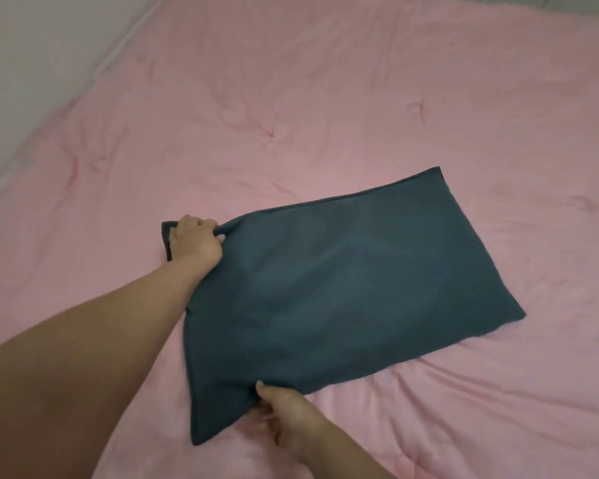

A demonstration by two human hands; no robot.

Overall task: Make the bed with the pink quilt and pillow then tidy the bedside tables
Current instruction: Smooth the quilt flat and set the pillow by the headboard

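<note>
A dark blue-grey pillow (339, 288) lies flat on the pink quilt (325, 98), which is spread over the whole bed. My left hand (197, 242) grips the pillow's far left corner, fabric bunched in the fist. My right hand (284, 413) pinches the near edge of the pillow close to its bottom left corner, thumb on top and fingers underneath. The pillow sits at a slant, its long side running from the near left to the far right.
A white wall (32, 63) runs along the left side of the bed, with a pale strip at the mattress edge. A bit of grey shows at the top right corner (595, 0). The bedside tables are out of view.
</note>
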